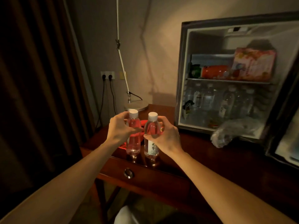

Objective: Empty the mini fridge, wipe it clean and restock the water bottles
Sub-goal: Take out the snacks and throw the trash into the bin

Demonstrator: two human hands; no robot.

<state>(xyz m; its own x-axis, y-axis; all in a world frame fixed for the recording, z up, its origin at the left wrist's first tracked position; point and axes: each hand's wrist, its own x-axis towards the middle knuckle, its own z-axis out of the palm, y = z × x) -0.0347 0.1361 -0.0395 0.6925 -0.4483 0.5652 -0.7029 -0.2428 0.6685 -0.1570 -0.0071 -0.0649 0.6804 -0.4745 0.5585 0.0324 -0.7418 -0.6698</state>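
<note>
While gripped upright, two white-capped bottles (142,135); label (152,148) characters illegible.

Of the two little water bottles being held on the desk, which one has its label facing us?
The bottle in the right hand, the right-hand bottle: its white label with dark characters faces the camera. The left-hand bottle, held by the left hand, shows only clear plastic.

Likely a hotel room: stocked mini fridge (226,81), wooden desk (218,159), curtains (32,70).
</note>
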